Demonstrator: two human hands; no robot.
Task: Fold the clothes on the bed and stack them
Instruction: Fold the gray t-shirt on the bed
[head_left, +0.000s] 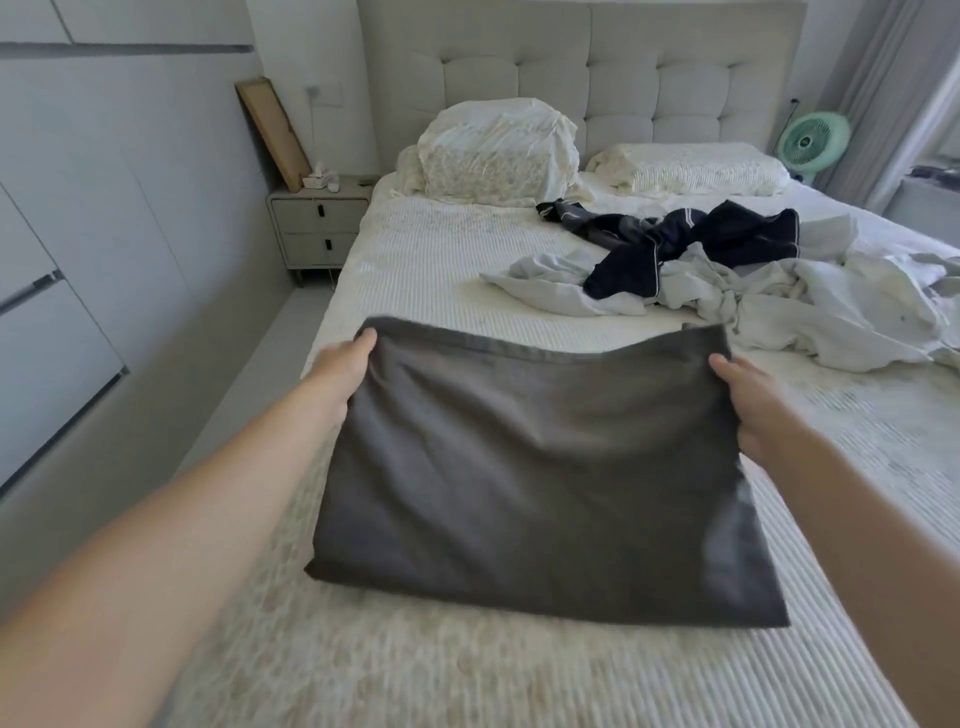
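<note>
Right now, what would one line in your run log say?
step: folding | left hand: grips grey cloth far left corner | right hand: grips far right corner | unfolded: dark garment, pale clothes

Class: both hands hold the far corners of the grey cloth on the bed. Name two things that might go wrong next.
1. The left hand and right hand grip only the dark grey rectangular cloth's corners; its sagging middle may crease.
2. The tangled navy garment and crumpled pale clothes lie nearby and may snag.

Soft, bright daylight enters beside the fan (810, 147), on the right. Shadows are weak. Wide-angle distortion bends the edges; the near bedcover (467, 675) is blurred.
</note>
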